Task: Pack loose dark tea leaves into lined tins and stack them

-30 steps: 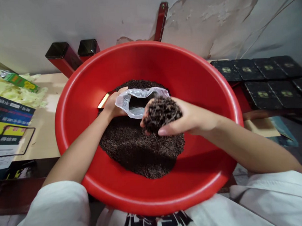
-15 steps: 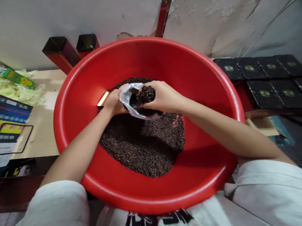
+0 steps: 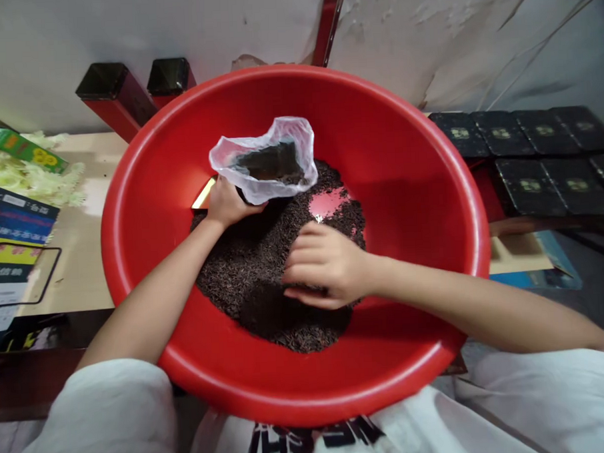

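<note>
My left hand [image 3: 231, 203] is closed around the side of a clear plastic bag [image 3: 303, 146], whose mouth is spread wide at the top. Inside the bag it looks dark, and some dark leaves show near its lower edge. A shiny gold-coloured edge [image 3: 203, 193] sticks out left of that hand; what it belongs to is hidden. Just over the heap of dark, dry tea leaves [image 3: 244, 269] is my right hand [image 3: 328, 265], its fingers loosely bent with a gap at the thumb. No leaves show in it. The heap lies in a big red basin [image 3: 409, 275].
Two tall red tins with dark tops [image 3: 106, 81] stand behind the basin at left. Several black square lids [image 3: 530, 186] sit in rows at right. A green box [image 3: 28, 150] and printed packaging [image 3: 12, 246] lie on the left of the table [image 3: 93, 262].
My right hand has left the bag's mouth, where it held tea leaves, and moved down over the heap. The bag's mouth is now wider and higher, and a pink patch of basin floor shows.
</note>
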`<state>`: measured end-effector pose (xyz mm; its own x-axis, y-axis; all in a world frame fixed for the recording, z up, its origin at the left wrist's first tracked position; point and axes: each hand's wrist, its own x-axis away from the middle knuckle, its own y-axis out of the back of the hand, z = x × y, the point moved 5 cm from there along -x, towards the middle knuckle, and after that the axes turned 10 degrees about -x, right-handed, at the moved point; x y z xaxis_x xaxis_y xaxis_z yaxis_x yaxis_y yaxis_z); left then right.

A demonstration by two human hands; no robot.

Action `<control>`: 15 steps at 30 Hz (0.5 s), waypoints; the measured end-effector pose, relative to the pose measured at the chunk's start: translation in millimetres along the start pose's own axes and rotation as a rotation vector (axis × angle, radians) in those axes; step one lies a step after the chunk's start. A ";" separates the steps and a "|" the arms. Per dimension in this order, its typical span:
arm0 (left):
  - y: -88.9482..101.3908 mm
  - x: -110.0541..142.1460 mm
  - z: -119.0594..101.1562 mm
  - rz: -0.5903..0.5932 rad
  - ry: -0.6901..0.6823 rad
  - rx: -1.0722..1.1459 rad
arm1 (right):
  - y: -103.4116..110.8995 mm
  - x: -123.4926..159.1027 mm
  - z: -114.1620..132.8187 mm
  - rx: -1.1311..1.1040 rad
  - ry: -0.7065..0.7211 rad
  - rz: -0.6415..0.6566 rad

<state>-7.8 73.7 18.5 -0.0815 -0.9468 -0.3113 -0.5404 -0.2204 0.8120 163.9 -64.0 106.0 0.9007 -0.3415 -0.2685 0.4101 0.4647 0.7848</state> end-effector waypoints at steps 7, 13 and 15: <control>-14.7 16.4 -10.8 -0.111 0.161 0.060 | -80.8 26.2 -110.5 -0.038 -0.827 0.181; -20.8 28.8 -25.0 -0.078 0.145 0.150 | -93.9 51.1 -136.5 -0.302 -1.131 0.118; -20.7 27.1 -24.1 -0.022 0.098 0.085 | -95.0 49.5 -130.9 -0.299 -1.091 0.106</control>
<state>21.3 46.9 5.1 0.0113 -0.9614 -0.2750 -0.6105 -0.2244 0.7595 188.3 -18.2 -55.0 0.3873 -0.7503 0.5357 0.4888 0.6598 0.5707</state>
